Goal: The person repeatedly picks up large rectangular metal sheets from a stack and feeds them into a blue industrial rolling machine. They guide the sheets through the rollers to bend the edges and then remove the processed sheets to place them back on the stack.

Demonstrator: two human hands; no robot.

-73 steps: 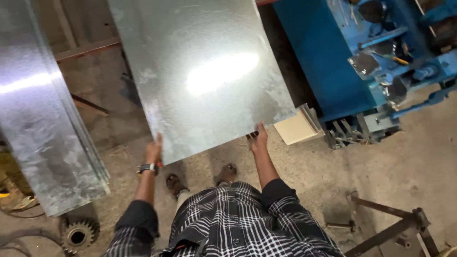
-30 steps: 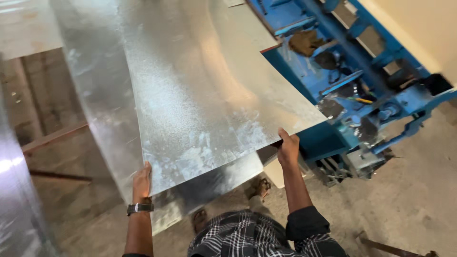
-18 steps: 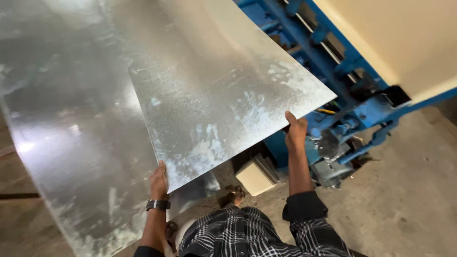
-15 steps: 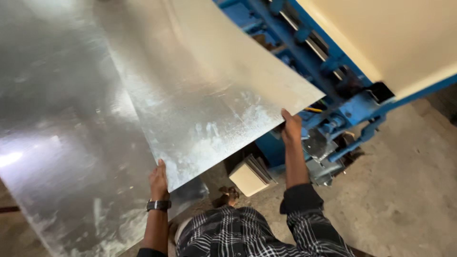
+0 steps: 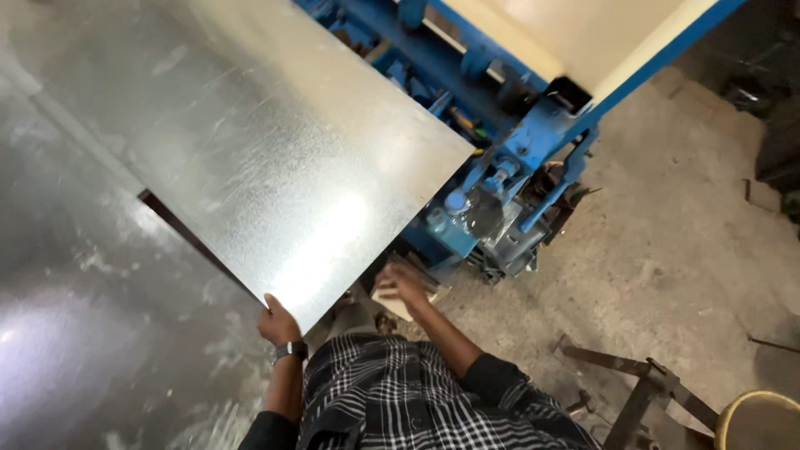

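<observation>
Floor: bare concrete floor, blue machine alongside.
Sheet: galvanised sheet above stacked sheets.
Left hand: fingers clasping sheet's near corner.
Right hand: off the sheet, fingers loosely spread.

Right hand off metal sheet edge, apparently; left hand gripping alone.

Large grey galvanised steel sheet: spangled, glossy, smooth | blue painted metal machine: chipped, grimy | grey concrete floor: rough, matt
</observation>
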